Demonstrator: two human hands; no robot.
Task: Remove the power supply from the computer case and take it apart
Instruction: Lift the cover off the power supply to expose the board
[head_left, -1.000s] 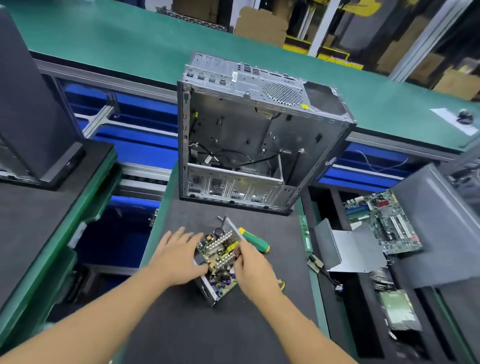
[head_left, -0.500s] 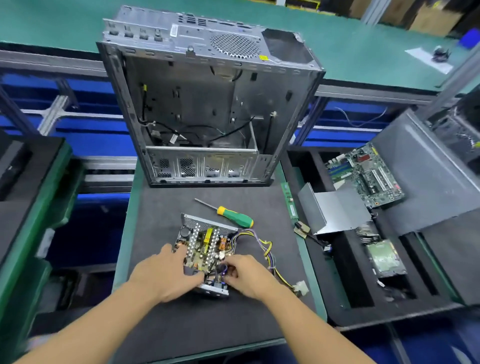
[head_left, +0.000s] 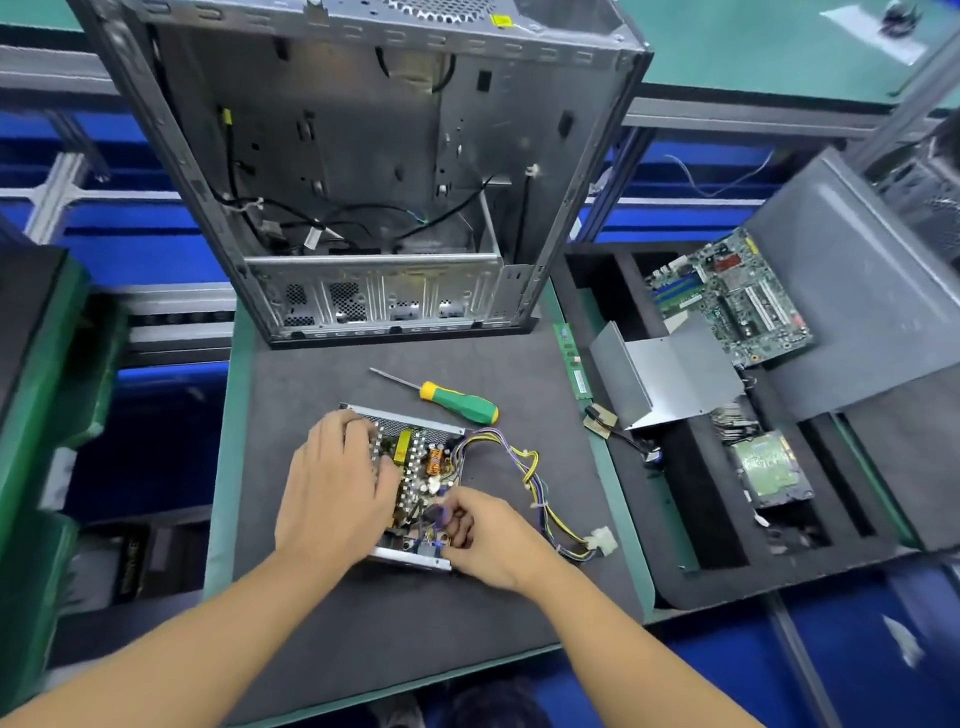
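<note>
Power supply (head_left: 415, 467) lid off, flat on table (head_left: 363, 623), near side of open computer case (head_left: 363, 182); long axis far-to-near, cable bundle (head_left: 530, 467) exiting right; left hand (head_left: 332, 493) spread flat, pressing its board; right hand (head_left: 483, 535) curled, pinching into its near end; foam tray (head_left: 701, 587) at right holding motherboard (head_left: 737, 296), hard drive (head_left: 769, 467), metal cover (head_left: 665, 374).
</note>
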